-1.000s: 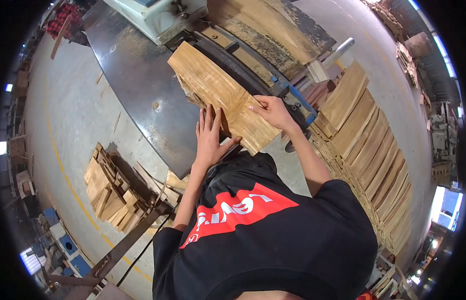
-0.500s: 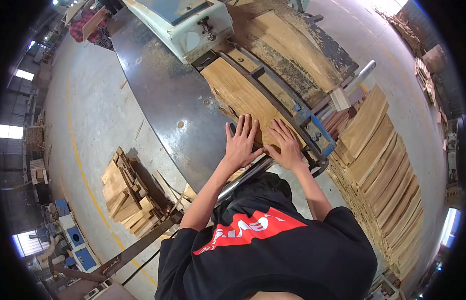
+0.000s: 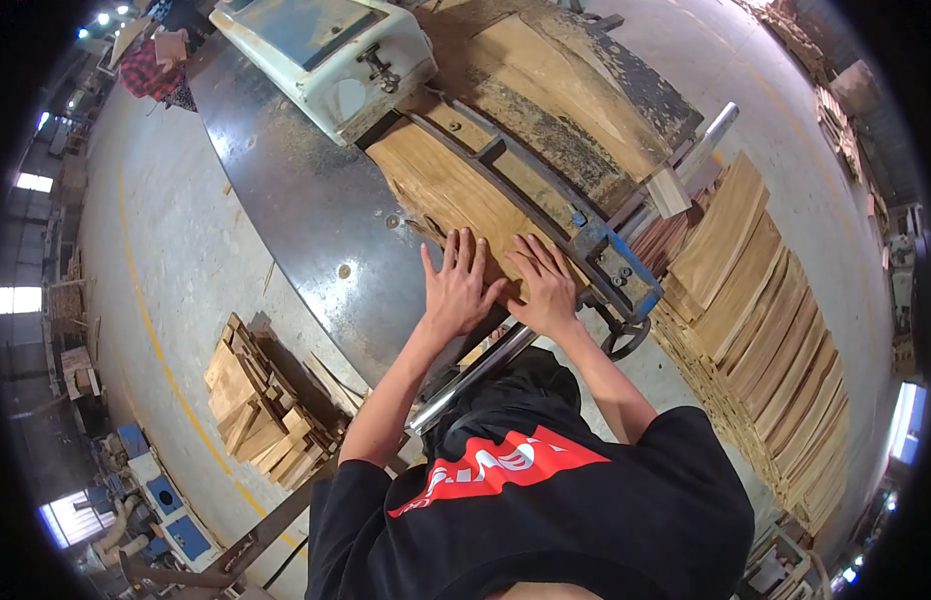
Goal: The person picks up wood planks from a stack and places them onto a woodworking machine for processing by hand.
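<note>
A wooden board (image 3: 450,185) with a rough, bark-like left edge lies on the machine's metal table (image 3: 295,190), alongside a long metal guide fence (image 3: 520,175). Its far end meets the white machine housing (image 3: 370,75), where the end is hidden. My left hand (image 3: 458,285) rests on the near part of the board by the rough edge, fingers spread. Flat on the board closer to the fence is my right hand (image 3: 542,287), its fingers stretched forward. The two thumbs nearly touch. Neither hand is wrapped round anything.
Stacked boards (image 3: 760,330) stand at the right, and a pile of offcuts (image 3: 270,400) lies on the floor at left. A metal bar (image 3: 475,375) crosses before my body. Past the fence lies another board (image 3: 565,90). Another person (image 3: 153,72) stands at the far left.
Both hands and the board have moved a little forward, toward the housing. The view has shifted slightly, and the other person's piece of wood appears at a different angle.
</note>
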A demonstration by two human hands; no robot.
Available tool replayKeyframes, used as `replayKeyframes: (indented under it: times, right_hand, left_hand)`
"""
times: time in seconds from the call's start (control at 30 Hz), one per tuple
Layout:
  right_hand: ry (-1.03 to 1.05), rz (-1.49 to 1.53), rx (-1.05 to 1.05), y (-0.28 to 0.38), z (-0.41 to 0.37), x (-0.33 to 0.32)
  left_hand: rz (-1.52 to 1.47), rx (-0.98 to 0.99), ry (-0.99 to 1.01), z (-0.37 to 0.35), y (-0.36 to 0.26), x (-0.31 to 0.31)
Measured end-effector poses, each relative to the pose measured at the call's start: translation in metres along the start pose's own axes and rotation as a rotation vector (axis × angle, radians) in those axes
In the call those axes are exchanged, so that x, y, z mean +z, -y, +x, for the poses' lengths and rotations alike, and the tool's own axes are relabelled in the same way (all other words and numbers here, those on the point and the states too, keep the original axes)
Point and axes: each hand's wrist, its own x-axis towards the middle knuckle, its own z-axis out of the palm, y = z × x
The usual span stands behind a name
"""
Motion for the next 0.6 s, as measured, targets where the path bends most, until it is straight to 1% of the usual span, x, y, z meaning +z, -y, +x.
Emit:
replayKeyframes:
  times: [0.13, 0.2, 0.3, 0.37, 0.47, 0.57, 0.6]
  right_hand:
    - [-0.059, 0.041, -0.022, 0.005, 0.026, 0.016]
    - [-0.056, 0.007, -0.018, 0.005, 0.042, 0.034]
    - [-0.074, 0.017, -0.021, 0.009, 0.076, 0.055]
    - [-0.085, 0.029, -0.028, 0.009, 0.098, 0.072]
    - [-0.114, 0.074, -0.051, 0.012, 0.131, 0.094]
    - [-0.103, 0.100, -0.071, 0.020, 0.161, 0.101]
    - [-0.110, 0.107, -0.082, 0.022, 0.168, 0.103]
  left_hand:
    - [0.028, -0.055, 0.004, 0.015, 0.018, -0.003]
    - [0.059, -0.091, -0.014, 0.023, 0.028, -0.002]
    - [0.150, -0.114, -0.081, 0.042, 0.056, 0.007]
    - [0.167, -0.153, -0.070, 0.059, 0.073, 0.005]
    - [0.135, -0.249, -0.055, 0.078, 0.096, 0.000]
    - [0.053, -0.275, -0.076, 0.091, 0.130, -0.005]
    - [-0.002, -0.262, -0.111, 0.089, 0.135, -0.012]
